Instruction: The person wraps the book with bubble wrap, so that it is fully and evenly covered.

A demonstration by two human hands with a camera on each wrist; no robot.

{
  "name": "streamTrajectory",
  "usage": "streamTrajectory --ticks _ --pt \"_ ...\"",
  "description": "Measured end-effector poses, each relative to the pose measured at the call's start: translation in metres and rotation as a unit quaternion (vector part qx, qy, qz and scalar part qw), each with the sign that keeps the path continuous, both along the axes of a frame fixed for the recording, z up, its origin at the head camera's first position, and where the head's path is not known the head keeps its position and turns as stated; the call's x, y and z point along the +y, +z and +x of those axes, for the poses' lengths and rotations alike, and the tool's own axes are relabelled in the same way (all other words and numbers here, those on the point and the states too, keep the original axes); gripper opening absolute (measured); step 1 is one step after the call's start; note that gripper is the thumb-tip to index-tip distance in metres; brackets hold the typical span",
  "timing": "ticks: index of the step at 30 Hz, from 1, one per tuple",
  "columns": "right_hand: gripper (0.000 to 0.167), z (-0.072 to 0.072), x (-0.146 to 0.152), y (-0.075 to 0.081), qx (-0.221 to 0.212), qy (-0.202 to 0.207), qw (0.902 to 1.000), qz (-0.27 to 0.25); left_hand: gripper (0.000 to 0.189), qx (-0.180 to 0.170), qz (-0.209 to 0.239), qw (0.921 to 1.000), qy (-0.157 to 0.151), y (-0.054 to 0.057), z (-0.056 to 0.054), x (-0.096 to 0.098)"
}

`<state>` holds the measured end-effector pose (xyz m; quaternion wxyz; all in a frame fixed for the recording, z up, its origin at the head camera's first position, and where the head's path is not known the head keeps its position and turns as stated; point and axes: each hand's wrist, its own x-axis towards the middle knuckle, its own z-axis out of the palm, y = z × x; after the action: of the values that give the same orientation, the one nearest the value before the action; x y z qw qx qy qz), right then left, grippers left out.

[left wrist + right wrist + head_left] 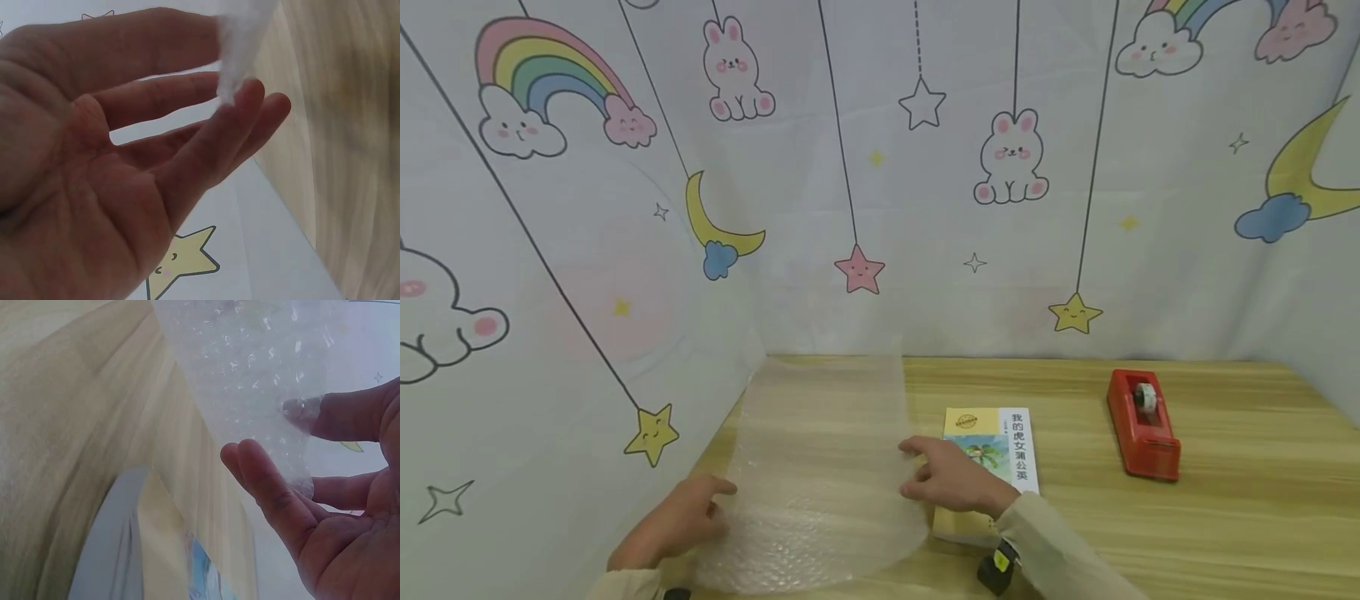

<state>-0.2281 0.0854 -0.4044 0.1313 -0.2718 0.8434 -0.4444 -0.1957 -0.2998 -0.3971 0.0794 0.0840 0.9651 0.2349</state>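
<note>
A clear sheet of bubble wrap is held up over the table between both hands, its lower part bulging toward me. My left hand holds its left edge; in the left wrist view the edge runs between the thumb and fingers. The right hand pinches the opposite edge, and the right wrist view shows the thumb partly behind the clear film. Beneath the right hand lies a book with a yellow, white and blue cover, partly hidden by that hand and wrist.
A red tape dispenser with a roll in it stands on the right of the wood-grain table. White cloth walls printed with rabbits, stars and moons close off the back and sides.
</note>
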Motion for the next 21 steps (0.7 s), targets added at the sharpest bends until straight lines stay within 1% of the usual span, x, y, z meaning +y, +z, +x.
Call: streamTrajectory --ticks 2,3,5,7,10,12,15,19,21 --pt "0.064 0.0 0.002 0.002 -0.008 -0.001 1.0 -0.005 0.048 0.004 0.004 0.9999 -0.01 -0.001 0.002 0.0" --pt "0.064 0.0 0.003 0.003 -0.013 0.0 0.9999 -0.008 0.049 0.003 0.004 0.9999 -0.011 -0.002 0.002 0.0" --pt "0.064 0.0 0.006 0.003 -0.02 0.0 0.9997 -0.01 0.053 -0.008 0.017 0.9998 -0.011 -0.002 0.004 0.002" --pt "0.064 0.0 0.01 0.004 -0.025 0.002 0.9996 -0.012 0.056 -0.007 0.022 0.9996 -0.015 -0.001 0.006 0.004" --pt "0.064 -0.001 0.015 0.005 -0.021 0.005 0.9997 -0.012 0.059 -0.018 0.027 0.9994 -0.007 0.001 0.008 0.009" --pt "0.063 -0.002 0.019 0.006 -0.02 0.005 0.9997 -0.016 0.061 -0.03 0.031 0.9991 0.004 0.003 0.009 0.013" --pt "0.063 -0.003 0.024 0.005 -0.016 0.0 0.9998 -0.014 0.061 -0.057 0.034 0.9973 0.03 0.004 0.01 0.019" --pt "0.063 -0.004 0.028 0.005 -0.008 -0.009 0.9999 -0.011 0.06 -0.073 0.029 0.9963 0.035 0.004 0.012 0.025" --pt "0.063 -0.004 0.03 0.005 -0.003 -0.015 0.9998 -0.009 0.06 -0.074 0.032 0.9964 0.024 0.005 0.013 0.026"
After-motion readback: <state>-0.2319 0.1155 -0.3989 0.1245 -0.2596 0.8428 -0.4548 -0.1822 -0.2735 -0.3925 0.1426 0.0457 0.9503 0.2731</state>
